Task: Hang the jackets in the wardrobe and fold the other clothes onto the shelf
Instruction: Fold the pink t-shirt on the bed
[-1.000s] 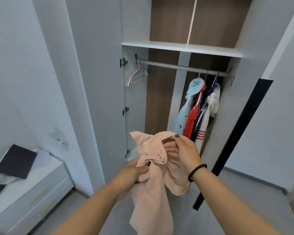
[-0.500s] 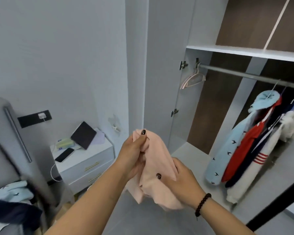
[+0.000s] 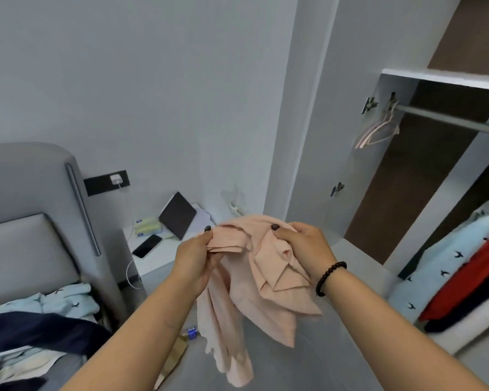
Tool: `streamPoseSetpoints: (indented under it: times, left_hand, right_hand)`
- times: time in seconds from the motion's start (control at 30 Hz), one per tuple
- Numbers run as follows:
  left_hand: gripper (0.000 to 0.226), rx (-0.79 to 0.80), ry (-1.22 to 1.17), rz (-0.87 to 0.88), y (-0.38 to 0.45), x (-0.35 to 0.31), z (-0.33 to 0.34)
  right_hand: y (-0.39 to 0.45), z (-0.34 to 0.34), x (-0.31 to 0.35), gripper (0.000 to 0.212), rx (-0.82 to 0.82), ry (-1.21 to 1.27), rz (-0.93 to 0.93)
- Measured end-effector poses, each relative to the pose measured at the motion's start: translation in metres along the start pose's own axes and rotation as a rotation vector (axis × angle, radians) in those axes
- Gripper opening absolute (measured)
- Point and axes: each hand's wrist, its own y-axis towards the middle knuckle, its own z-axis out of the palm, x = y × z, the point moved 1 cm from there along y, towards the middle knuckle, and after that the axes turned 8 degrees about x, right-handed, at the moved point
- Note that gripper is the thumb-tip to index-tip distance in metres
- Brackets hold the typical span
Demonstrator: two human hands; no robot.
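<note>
Pink shirt [image 3: 266, 280] hangs in mid-air between your hands: left hand [image 3: 198, 261] pinches one edge, right hand [image 3: 302, 249] grips the collar. You've swung left, away from the wardrobe [image 3: 441, 77] toward the bed [image 3: 26, 249], probably to fold there.

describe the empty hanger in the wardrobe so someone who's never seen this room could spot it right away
Start at the open wardrobe on the right and find the grey rail under its white shelf. At the rail's far left end, by the door hinge, hangs a pale pink hanger. It is bare, while the hangers further right carry clothes.
</note>
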Motion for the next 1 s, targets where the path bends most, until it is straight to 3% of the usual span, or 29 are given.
streamPoseSetpoints:
  times: [0.1,0.17,0.23,0.3,0.37,0.53,0.57,0.63,0.7,0.77,0.9,1.0]
  left_hand:
    - [0.011,-0.072,0.057,-0.121,0.019,-0.018,-0.042]
    - [0.014,-0.105,0.121,-0.195,0.031,-0.032,-0.072]
    - [0.021,-0.131,0.141,-0.229,0.042,-0.049,-0.102]
    - [0.024,-0.19,0.14,-0.216,0.05,-0.07,-0.132]
    - [0.023,-0.263,0.144,-0.175,0.058,-0.091,-0.16]
    - [0.026,-0.38,0.163,-0.016,0.07,-0.138,-0.208]
    - [0.023,-0.399,0.261,0.008,0.071,-0.144,-0.214]
    - [0.023,-0.428,0.708,0.048,0.07,-0.151,-0.219]
    - [0.045,-0.335,1.193,0.066,0.064,-0.148,-0.204]
    - [0.062,-0.104,1.373,0.098,0.054,-0.135,-0.172]
    - [0.074,0.436,1.354,0.202,0.029,-0.094,-0.103]
    - [0.093,0.586,1.183,0.269,0.021,-0.056,-0.07]
  right_hand:
    - [0.031,0.035,-0.001,0.003,0.03,0.225,0.18]
    - [0.051,0.056,-0.004,0.012,0.028,0.303,0.294]
    - [0.071,0.07,-0.011,0.015,-0.047,0.223,0.307]
    - [0.088,0.077,-0.013,0.019,-0.208,0.133,0.277]
    - [0.096,0.081,-0.014,0.01,-0.308,0.207,0.298]
    - [0.106,0.089,-0.009,0.023,-0.34,0.073,0.278]
    - [0.106,0.091,-0.006,0.022,-0.319,0.106,0.267]
    - [0.107,0.097,0.001,0.016,-0.253,0.202,0.235]
    - [0.108,0.106,0.011,0.018,-0.172,0.28,0.191]
    - [0.108,0.116,0.023,0.022,-0.077,0.337,0.142]
    - [0.101,0.128,0.053,0.028,0.02,0.545,0.077]
    - [0.09,0.125,0.074,0.031,0.097,0.655,0.051]
